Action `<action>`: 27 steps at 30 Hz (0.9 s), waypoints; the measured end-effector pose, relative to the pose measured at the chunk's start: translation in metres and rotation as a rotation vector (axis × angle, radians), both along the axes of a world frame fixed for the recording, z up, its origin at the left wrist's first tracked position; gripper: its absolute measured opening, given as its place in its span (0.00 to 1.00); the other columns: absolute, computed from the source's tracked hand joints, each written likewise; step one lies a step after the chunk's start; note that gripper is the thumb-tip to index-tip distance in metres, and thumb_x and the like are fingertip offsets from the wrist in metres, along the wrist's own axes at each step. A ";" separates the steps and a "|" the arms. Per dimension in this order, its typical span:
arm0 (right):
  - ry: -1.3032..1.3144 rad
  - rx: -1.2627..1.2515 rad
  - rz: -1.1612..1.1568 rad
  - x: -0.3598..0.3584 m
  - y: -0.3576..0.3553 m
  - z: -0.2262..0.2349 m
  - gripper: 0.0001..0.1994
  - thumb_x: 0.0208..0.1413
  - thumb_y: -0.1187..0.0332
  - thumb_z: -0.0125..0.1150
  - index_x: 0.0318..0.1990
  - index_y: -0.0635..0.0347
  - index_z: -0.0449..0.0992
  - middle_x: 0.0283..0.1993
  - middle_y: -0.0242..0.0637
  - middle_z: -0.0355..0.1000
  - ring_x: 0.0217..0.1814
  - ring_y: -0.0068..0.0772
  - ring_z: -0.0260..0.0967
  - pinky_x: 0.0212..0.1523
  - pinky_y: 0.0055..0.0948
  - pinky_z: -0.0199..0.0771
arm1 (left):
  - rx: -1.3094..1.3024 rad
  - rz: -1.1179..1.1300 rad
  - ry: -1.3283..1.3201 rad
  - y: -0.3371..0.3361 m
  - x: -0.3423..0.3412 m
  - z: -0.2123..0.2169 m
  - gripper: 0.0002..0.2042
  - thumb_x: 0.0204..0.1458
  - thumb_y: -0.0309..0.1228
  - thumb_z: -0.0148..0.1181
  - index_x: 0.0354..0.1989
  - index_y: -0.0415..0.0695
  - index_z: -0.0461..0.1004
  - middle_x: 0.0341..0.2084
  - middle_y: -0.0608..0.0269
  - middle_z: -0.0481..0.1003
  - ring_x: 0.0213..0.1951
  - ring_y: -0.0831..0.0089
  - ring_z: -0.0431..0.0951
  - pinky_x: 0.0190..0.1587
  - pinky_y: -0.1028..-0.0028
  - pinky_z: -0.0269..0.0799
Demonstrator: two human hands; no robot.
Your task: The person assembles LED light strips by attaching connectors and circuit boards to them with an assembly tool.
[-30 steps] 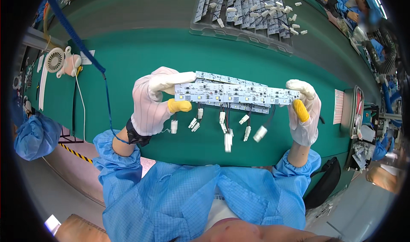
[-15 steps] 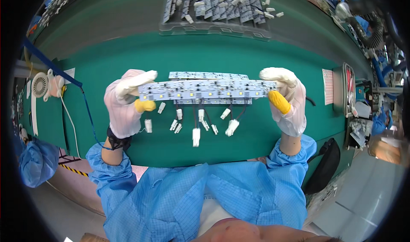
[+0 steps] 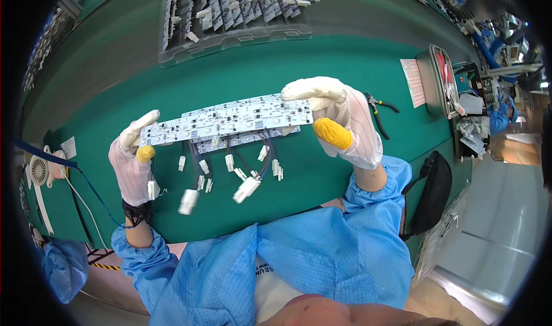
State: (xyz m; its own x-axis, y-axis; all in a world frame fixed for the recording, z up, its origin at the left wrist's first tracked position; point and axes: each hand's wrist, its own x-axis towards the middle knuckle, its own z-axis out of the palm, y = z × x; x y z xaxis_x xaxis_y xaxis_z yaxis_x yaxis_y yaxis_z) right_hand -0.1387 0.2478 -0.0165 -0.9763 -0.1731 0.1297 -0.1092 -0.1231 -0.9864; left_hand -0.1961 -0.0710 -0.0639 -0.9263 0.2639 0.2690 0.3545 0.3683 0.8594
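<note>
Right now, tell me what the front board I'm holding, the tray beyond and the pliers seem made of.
Front board: probably rigid laminate, satin white, dotted with components. Tray: likely glossy plastic; its rim is see-through. Pliers: dull dark handles suggest plastic or rubber; head probably metal, too small to confirm.

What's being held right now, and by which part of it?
A long white circuit board strip, held by its two ends: the left hand grips its left end, the right hand its right end.

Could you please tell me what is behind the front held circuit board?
Circuit board edges show above and below the front board; the middle is covered, their number unclear.
</note>
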 end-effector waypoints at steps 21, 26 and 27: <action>0.146 0.016 -0.057 -0.001 0.000 -0.010 0.22 0.50 0.67 0.63 0.49 0.71 0.67 0.44 0.44 0.71 0.45 0.29 0.71 0.45 0.25 0.71 | 0.088 0.031 -0.066 -0.003 0.004 -0.002 0.36 0.45 0.60 0.57 0.47 0.36 0.73 0.38 0.60 0.75 0.36 0.79 0.73 0.39 0.81 0.67; 0.076 0.014 0.047 -0.004 0.002 -0.008 0.23 0.49 0.69 0.63 0.51 0.71 0.66 0.42 0.45 0.71 0.40 0.29 0.72 0.39 0.25 0.74 | 0.042 0.002 -0.075 -0.004 0.000 -0.001 0.37 0.44 0.60 0.57 0.49 0.36 0.72 0.38 0.60 0.75 0.36 0.80 0.73 0.39 0.81 0.68; 0.077 0.013 0.046 -0.004 0.000 -0.007 0.23 0.49 0.69 0.63 0.51 0.71 0.66 0.42 0.45 0.71 0.40 0.29 0.72 0.39 0.25 0.74 | 0.078 0.012 -0.079 -0.004 0.000 -0.002 0.37 0.43 0.60 0.58 0.49 0.35 0.72 0.38 0.60 0.75 0.36 0.79 0.74 0.39 0.81 0.68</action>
State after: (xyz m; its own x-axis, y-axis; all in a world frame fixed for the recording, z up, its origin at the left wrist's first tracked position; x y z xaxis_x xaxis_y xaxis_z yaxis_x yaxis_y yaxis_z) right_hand -0.1426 0.2476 -0.0237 -0.9544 -0.2197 0.2020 -0.1797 -0.1173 -0.9767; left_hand -0.1956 -0.0746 -0.0659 -0.9485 0.2337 0.2139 0.2801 0.3034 0.9108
